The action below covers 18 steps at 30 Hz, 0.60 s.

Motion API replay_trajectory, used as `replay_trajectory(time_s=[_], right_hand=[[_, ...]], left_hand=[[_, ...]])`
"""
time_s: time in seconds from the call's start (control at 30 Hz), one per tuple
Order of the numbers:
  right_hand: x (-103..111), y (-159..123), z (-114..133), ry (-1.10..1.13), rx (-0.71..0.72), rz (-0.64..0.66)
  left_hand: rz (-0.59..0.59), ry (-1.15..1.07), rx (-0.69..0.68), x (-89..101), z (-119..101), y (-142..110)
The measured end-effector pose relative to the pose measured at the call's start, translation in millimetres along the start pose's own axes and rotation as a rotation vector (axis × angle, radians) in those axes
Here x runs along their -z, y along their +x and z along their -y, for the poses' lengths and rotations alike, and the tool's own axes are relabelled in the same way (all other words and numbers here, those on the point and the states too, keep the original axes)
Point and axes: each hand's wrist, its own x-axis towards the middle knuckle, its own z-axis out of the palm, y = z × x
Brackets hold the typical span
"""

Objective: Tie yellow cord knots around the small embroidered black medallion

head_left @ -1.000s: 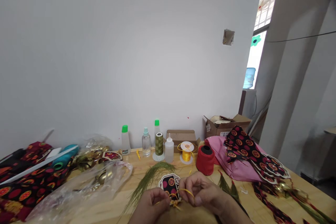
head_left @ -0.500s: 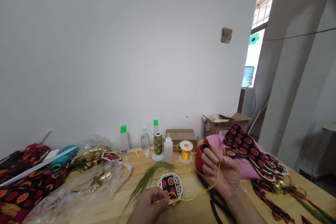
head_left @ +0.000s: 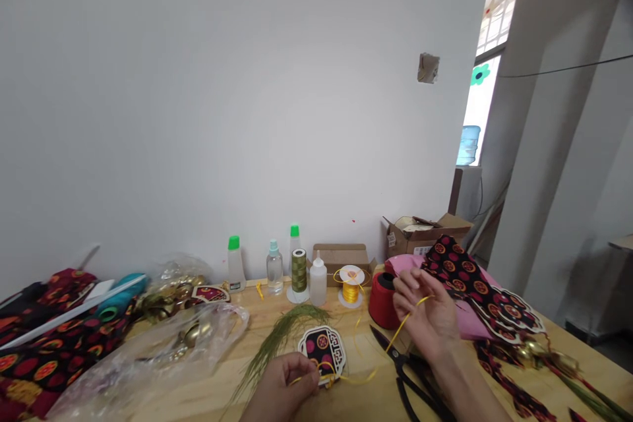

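Note:
The fingertips of my left hand point(head_left: 291, 379) are pinched on yellow cord at the lower edge of a patterned fabric pendant point(head_left: 321, 349). This pendant has a pale scalloped border and lies on the table. A loop of the yellow cord point(head_left: 363, 379) trails right from it. My right hand point(head_left: 428, 316) is raised, palm partly turned to me, fingers curled, with a length of the cord running across it by the thumb. Below that hand lie black scissors point(head_left: 401, 361), partly hidden by the wrist. Green thread strands point(head_left: 277, 336) curve behind the pendant.
Along the wall stand a green thread cone point(head_left: 299, 271), a white squeeze bottle point(head_left: 318, 282), a yellow cord spool point(head_left: 351, 289) and a red thread cone point(head_left: 382, 300). Plastic bags with brass bells point(head_left: 190, 333) lie left. Patterned fabric pieces point(head_left: 457, 270) lie right, on pink material.
My right hand has shifted slightly right, and its fingers have loosened from a tight pinch. The cord between my hands has gone from a stretched line to slack. My left hand stays put.

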Motion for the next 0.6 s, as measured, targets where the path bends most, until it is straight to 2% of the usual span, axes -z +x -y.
replay_trajectory(time_s=[0.13, 0.27, 0.3, 0.4, 0.47, 0.6], right_hand=[[-4, -6, -35, -0.552, -0.168, 0.077], [-2, -22, -72, -1.01, -0.422, 0.214], [0, -26, -77, -1.157, -0.377, 0.236], [3, -32, -84, -1.495, -0.186, 0.431], [3, -32, -83, -1.593, -0.181, 0.529], [3, -30, -80, -1.696, -0.152, 0.611]], left_hand=[[0.007, -0.011, -0.001, -0.7, -3, -1], [0.027, -0.007, -0.018, 0.7, -3, -1], [0.024, -0.003, -0.025, 1.3, -2, -1], [0.018, 0.006, -0.047, 2.6, 2, 2], [0.028, 0.002, -0.055, 2.8, 5, 4], [0.044, -0.042, -0.038, 1.7, 6, 4]])
